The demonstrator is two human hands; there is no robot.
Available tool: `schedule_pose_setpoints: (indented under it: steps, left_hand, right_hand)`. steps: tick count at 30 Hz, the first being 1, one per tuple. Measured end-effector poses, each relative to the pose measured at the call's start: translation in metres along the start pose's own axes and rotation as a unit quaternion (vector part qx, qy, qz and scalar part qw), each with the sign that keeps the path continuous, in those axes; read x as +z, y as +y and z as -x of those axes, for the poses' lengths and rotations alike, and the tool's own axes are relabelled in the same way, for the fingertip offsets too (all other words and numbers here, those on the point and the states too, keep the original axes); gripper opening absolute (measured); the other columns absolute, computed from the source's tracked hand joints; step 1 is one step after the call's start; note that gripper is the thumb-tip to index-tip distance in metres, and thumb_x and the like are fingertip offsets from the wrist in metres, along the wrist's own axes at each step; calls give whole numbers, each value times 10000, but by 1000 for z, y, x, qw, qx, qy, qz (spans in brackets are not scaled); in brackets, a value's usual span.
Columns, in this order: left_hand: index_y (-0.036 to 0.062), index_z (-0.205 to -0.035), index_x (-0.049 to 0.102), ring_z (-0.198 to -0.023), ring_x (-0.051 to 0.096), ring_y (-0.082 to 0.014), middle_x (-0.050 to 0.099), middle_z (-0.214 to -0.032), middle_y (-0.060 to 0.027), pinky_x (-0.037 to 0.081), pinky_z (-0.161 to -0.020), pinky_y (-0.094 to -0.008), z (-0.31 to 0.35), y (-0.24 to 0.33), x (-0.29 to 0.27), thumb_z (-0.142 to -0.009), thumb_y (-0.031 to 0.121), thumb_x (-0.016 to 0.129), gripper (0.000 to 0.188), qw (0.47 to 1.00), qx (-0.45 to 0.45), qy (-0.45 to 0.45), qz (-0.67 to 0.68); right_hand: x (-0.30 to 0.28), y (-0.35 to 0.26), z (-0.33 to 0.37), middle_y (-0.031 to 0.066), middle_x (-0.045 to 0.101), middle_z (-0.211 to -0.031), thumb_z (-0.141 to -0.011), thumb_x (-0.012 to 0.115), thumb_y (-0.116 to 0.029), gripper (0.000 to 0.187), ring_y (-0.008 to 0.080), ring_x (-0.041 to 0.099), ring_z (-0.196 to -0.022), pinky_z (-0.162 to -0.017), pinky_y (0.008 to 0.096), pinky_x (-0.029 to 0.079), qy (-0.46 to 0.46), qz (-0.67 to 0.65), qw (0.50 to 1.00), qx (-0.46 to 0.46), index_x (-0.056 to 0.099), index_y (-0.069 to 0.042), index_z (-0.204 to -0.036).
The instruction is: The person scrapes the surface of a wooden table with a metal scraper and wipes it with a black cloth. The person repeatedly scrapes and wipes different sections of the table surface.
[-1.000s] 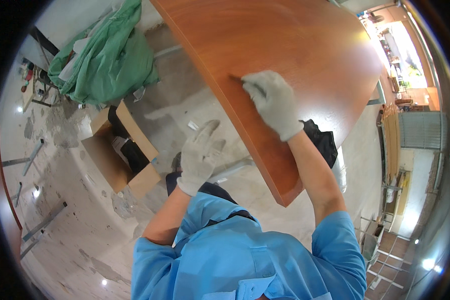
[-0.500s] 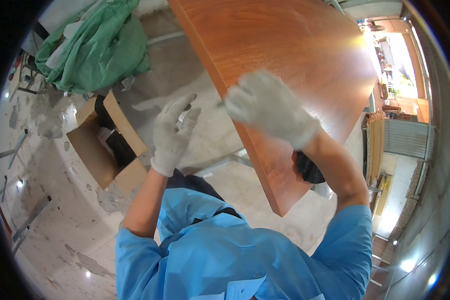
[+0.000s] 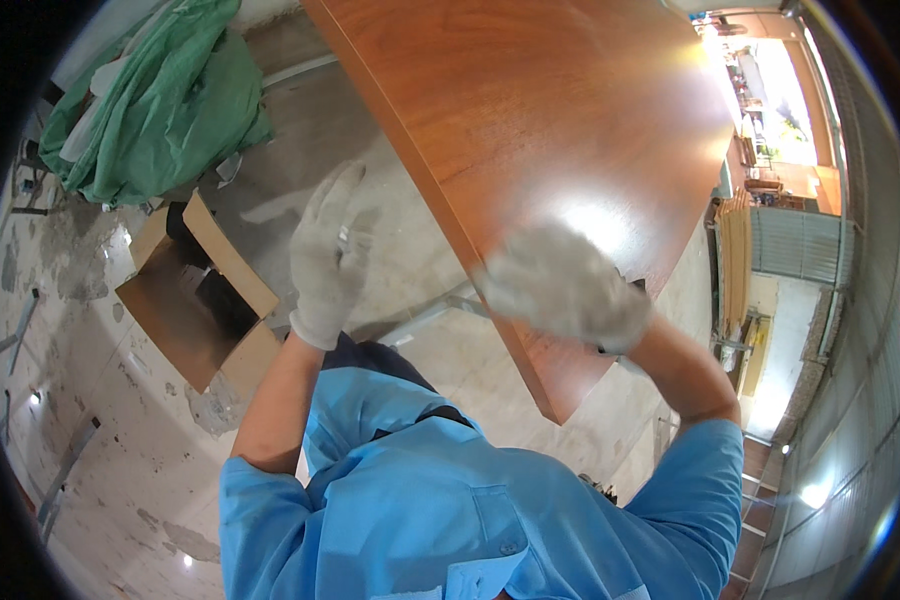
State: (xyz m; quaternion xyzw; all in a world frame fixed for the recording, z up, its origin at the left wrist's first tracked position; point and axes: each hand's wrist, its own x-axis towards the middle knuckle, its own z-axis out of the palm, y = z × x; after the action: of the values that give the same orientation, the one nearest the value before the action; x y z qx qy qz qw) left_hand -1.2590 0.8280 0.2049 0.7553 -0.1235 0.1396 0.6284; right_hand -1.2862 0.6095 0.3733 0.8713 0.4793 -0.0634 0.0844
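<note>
My left hand (image 3: 322, 262), in a whitish work glove, is raised over the floor left of the wooden board (image 3: 520, 110). Its fingers stretch upward and apart from the thumb. A tiny pale glint shows near the thumb, too small to name. Over the board's left edge, close to its near corner, hovers my gloved right hand (image 3: 565, 285). Motion smears its fingers, so whether they hold anything does not show. The board is reddish brown, smooth and glossy, with a thick edge.
An open cardboard box (image 3: 200, 300) with dark contents stands on the floor to the left. Beyond it lies a heap of green cloth (image 3: 155, 110). Metal bars (image 3: 65, 455) lie at far left. Brown sheets (image 3: 733, 260) lean at the right, near a corrugated panel (image 3: 795, 245).
My right hand has moved down toward the board's near corner and blurred. My left hand has shifted slightly left, its fingers straighter. The whole scene has slid a little left in view.
</note>
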Motion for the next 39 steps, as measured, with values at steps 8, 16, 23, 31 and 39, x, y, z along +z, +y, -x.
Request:
schedule_pose_setpoints:
  steps: [8, 16, 23, 31, 39]
  left_hand:
    - [195, -1429, 603, -1493, 339, -365, 421, -1598, -124, 301, -1159, -671, 37, 24, 63, -991, 517, 562, 545, 928, 319, -165, -96]
    - [171, -1518, 522, -1568, 234, -374, 322, -1681, -128, 206, -1224, -645, -69, -44, 61, -1095, 453, 402, 522, 955, 285, -5, -81]
    - [107, -1488, 518, -1448, 389, -465, 449, -1581, -178, 303, -1216, -550, -194, -98, 40, -1042, 327, 521, 497, 960, 236, 121, -84]
    - [82, -1471, 526, -1313, 551, -403, 551, -1490, -178, 424, -1121, -460, -289, -188, -7, -1039, 181, 465, 447, 986, -89, 12, -142]
    - [5, -1409, 609, -1378, 536, -350, 600, -1452, -217, 393, -1152, -400, 0, -226, -44, -1017, 300, 599, 491, 939, -342, -39, 16]
  right_hand:
    - [-8, -17, 88, -2, 696, -887, -727, 757, -120, 188, 222, 671, -817, -727, 367, 546, 41, -151, 963, 220, 747, -147, -912]
    - [-6, -4, 74, 9, 708, -879, -781, 812, -78, 190, 231, 668, -784, -712, 370, 549, 150, -163, 913, 342, 773, -145, -955]
    - [-2, 27, 30, 15, 709, -884, -812, 798, -89, 169, 234, 663, -784, -717, 361, 539, 194, -189, 925, 266, 774, -146, -969]
    - [-1, 124, -104, 57, 711, -914, -885, 748, -175, 115, 279, 676, -904, -798, 418, 535, 199, -181, 948, 170, 765, -131, -990]
    - [-20, 201, -261, 81, 728, -961, -949, 685, -264, 149, 317, 688, -976, -859, 467, 543, 45, -23, 988, 144, 745, -137, -997]
